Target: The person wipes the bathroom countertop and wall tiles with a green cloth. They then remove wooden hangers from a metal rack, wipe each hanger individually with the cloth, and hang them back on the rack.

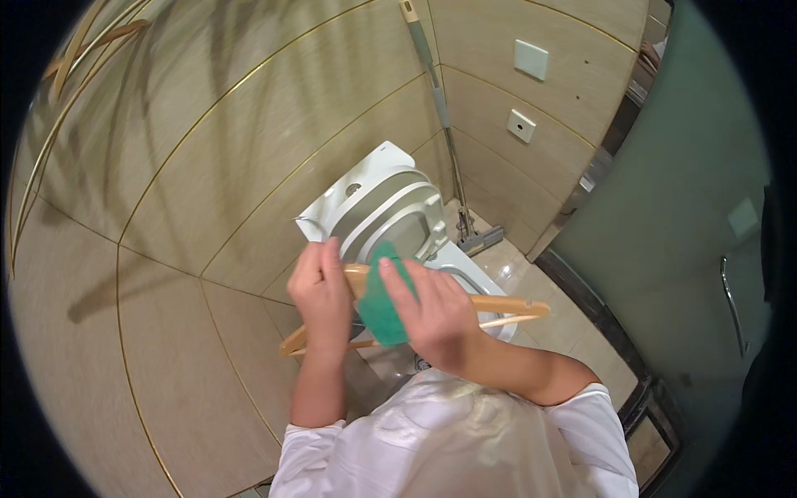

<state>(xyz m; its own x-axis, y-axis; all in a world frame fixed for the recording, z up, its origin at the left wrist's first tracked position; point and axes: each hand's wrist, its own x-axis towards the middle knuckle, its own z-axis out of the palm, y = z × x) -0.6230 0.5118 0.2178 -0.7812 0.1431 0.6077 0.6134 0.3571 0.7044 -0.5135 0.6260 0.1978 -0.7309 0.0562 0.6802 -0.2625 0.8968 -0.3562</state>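
Observation:
A wooden clothes hanger [507, 304] with a lower bar is held up in front of my body, above the toilet. My left hand [319, 289] is closed at the middle of the hanger, around its neck; the fingers hide most of the hook there. My right hand [439, 308] presses a green cloth [381, 314] against the hanger's shoulder, just right of my left hand. The cloth wraps over the wood and hides part of it.
Behind the hanger stands a white toilet [373, 174] with its lid raised. A long-handled floor squeegee or mop [441, 106] leans in the tiled corner. To the right is a frosted glass door [672, 243] with a metal handle [733, 305]. Several hangers [81, 81] hang at upper left.

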